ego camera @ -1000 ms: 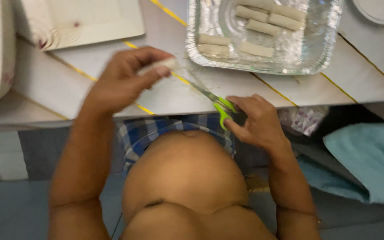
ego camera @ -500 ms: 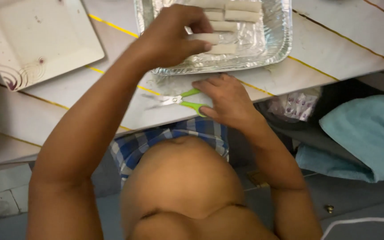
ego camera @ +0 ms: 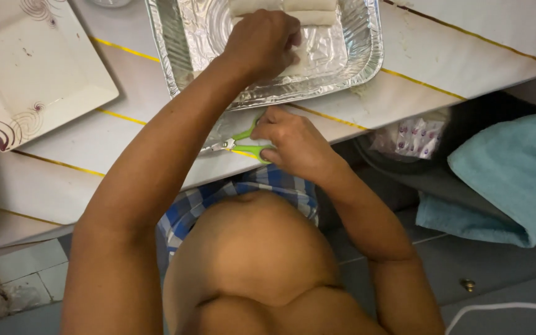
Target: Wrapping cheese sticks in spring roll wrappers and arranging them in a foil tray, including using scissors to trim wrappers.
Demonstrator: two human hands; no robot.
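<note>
Head view, scissors under right fingers

Green-handled scissors lie flat beside the foil tray.

One foil tray sits at the top centre of the frame, with two pale rolls showing in it; any others are hidden by the arm. One white square plate lies at upper left. One pair of green scissors is at centre. One blue towel lies at right. Two hands show, left hand and right hand.
</note>
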